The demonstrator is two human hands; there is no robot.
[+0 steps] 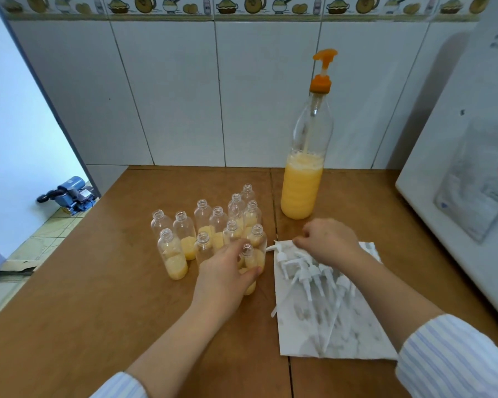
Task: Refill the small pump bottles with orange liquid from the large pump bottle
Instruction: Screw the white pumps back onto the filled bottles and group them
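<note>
Capping looks like the step in hand: my left hand (226, 271) grips a clear small bottle (252, 264) at the cluster's near edge, while my right hand (328, 241) pinches at white plastic pump heads (305, 271) on the paper towel (342, 334). Next I'd thread a pump tube into that narrow neck; the large pump bottle (302, 191) stands far right on the worktop (98, 297), about a third full.

We are in a home kitchen, judging by the white wall tiles (170, 90) with their far border of painted food and dishes (227, 5), the wooden table (98, 297) against them, and the white fridge (472, 168) at right.
</note>
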